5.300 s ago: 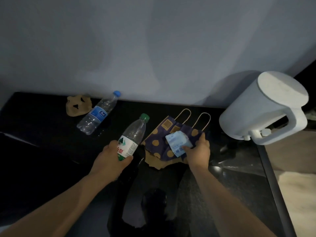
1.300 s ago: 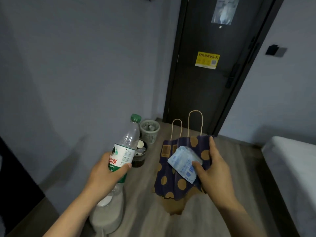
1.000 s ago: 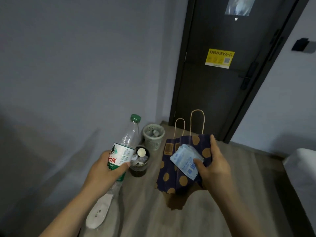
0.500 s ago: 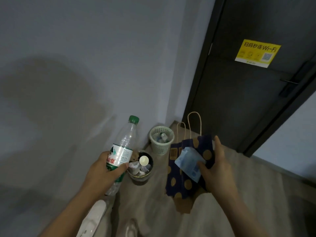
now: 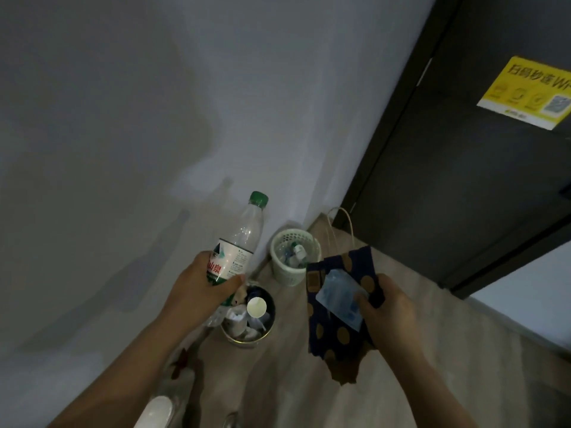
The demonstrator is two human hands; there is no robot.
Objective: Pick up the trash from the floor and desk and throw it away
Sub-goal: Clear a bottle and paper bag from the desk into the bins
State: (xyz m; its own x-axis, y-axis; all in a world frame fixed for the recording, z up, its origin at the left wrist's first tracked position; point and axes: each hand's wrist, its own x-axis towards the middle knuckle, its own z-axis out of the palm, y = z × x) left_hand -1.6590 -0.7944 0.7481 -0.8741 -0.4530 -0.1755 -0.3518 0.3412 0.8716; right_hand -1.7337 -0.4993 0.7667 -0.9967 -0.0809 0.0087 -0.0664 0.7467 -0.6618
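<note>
Head view: round dark bin (image 5: 245, 342) on wood-look floor (image 5: 278, 381), 12 o'clock, already heaped.
Left hand (image 5: 197, 291): fingers wrapped round clear plastic green-capped water bottle (image 5: 239, 242), at that bin's 9 o'clock edge; ready to drop, I judge.
Right hand (image 5: 389, 307): thumb pins pale blue plastic packet (image 5: 338, 299) onto navy tan-dotted paper bag (image 5: 340, 335); one grip carries both.
Pale green lattice basket (image 5: 287, 273): 1 o'clock of dark bin.

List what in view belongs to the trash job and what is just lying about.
Job: bottle in the left hand; spotted bag and blue packet in the right hand; round bin and green basket on the floor, both holding trash.
Just there: door, yellow sticker, wall.
</note>
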